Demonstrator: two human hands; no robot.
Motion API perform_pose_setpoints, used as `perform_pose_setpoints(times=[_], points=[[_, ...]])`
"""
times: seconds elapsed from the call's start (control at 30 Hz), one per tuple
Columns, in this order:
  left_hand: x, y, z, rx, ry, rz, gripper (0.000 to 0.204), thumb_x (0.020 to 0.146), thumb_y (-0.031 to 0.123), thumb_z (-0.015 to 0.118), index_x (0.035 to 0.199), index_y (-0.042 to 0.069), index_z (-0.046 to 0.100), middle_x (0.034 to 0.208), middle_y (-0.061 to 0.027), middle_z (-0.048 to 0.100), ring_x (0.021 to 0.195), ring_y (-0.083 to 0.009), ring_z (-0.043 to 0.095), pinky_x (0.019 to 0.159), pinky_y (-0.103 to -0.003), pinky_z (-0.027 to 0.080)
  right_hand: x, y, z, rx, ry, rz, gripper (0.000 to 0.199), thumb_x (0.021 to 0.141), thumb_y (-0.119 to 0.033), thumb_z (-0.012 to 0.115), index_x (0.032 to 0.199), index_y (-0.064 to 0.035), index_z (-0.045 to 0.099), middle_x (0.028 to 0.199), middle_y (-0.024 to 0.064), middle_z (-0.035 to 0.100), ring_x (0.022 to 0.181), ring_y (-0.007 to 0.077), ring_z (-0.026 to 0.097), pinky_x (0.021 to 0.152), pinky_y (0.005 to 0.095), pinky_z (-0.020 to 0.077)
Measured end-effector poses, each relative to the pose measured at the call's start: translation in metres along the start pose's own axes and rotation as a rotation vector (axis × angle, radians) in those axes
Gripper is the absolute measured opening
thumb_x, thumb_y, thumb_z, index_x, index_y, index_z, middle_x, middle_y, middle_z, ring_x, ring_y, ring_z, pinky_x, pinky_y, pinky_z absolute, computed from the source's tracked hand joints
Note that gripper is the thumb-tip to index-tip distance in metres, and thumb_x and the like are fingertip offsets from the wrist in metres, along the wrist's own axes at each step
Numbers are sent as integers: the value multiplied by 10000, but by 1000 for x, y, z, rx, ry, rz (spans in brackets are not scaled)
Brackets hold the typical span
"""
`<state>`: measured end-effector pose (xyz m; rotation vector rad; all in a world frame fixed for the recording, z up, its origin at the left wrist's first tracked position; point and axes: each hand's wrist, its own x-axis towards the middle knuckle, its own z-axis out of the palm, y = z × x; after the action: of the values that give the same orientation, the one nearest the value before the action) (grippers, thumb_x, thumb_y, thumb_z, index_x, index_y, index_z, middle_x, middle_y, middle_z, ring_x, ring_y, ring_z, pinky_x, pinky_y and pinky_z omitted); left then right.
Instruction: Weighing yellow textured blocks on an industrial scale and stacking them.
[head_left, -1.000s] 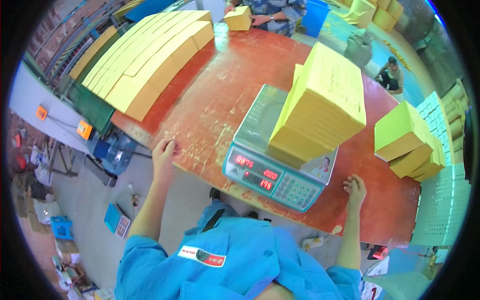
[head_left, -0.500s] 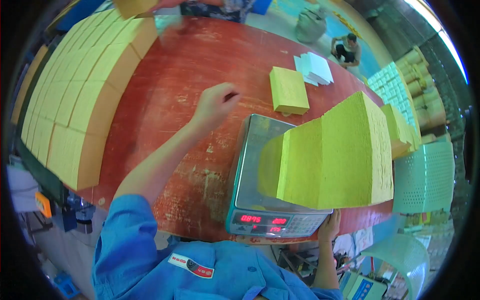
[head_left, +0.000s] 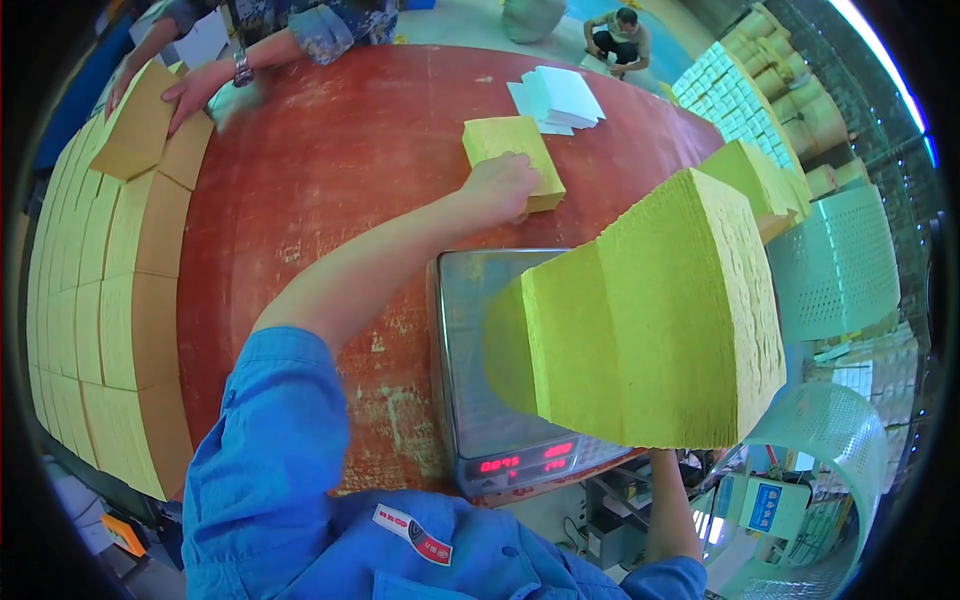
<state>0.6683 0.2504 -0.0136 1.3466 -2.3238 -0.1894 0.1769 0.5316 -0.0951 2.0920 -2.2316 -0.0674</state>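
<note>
My left hand (head_left: 500, 187) is closed, its curled fingers against the near part of a small yellow paper block (head_left: 515, 140) on the red table; what they hold, if anything, is hidden. A digital scale (head_left: 462, 370) with a steel pan and lit red digits sits in front of me. Over the pan's right side stands a tall stepped stack of yellow paper (head_left: 650, 330) with a rough right edge. Behind that stack my right hand is out of sight; only the right forearm (head_left: 672, 510) shows below it.
Rows of yellow blocks (head_left: 110, 310) line the table's left side, where another person's hands (head_left: 195, 92) hold one block. White sheets (head_left: 557, 98) lie at the far edge. More yellow paper (head_left: 755, 180) and pale perforated baskets (head_left: 835, 265) stand right. A person crouches (head_left: 618, 42) beyond.
My left hand has moved right from above the bare table to the small yellow block. My right hand, earlier visible by the scale's corner, is now hidden. The view has shifted.
</note>
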Motion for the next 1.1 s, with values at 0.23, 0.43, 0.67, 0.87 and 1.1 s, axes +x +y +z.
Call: perform_pose_setpoints(times=[0.23,0.43,0.67,0.87,1.1], points=[[-16,-18,5,-78,275,59,117,769,89,627,823,3,569,837,-141,572,804,-313,604,679,-406,518,3,-5,-2,-13,-40,60,499,919,-357,482,1342,-92,508,1385,149,504,1271,337,470,1018,459,396],[-49,-26,4,-442,392,-109,116,764,49,636,848,-2,575,854,-158,585,782,-342,606,663,-416,487,14,-17,-11,-13,-69,92,511,911,-356,474,1342,-83,504,1397,157,490,1274,335,467,1023,448,394],[-63,-30,-6,-516,514,-186,139,772,43,637,891,-14,593,842,-156,600,741,-296,619,652,-377,494,12,-25,-33,140,33,36,414,904,-205,498,1287,-52,537,1370,180,496,1250,354,476,1031,454,379],[-140,-14,-107,-879,611,-537,174,824,111,584,931,-13,642,809,6,588,736,-98,534,661,-261,439,16,-42,-63,356,265,-154,375,870,-47,527,1243,-16,538,1343,172,511,1240,352,487,1036,429,383],[-306,141,-193,-1127,700,-693,344,895,91,546,1216,-33,564,1155,-113,627,1034,-177,626,880,-319,521,-6,-26,-73,660,536,-264,508,837,-152,652,1315,-57,506,1401,142,495,1226,316,526,984,422,423]])
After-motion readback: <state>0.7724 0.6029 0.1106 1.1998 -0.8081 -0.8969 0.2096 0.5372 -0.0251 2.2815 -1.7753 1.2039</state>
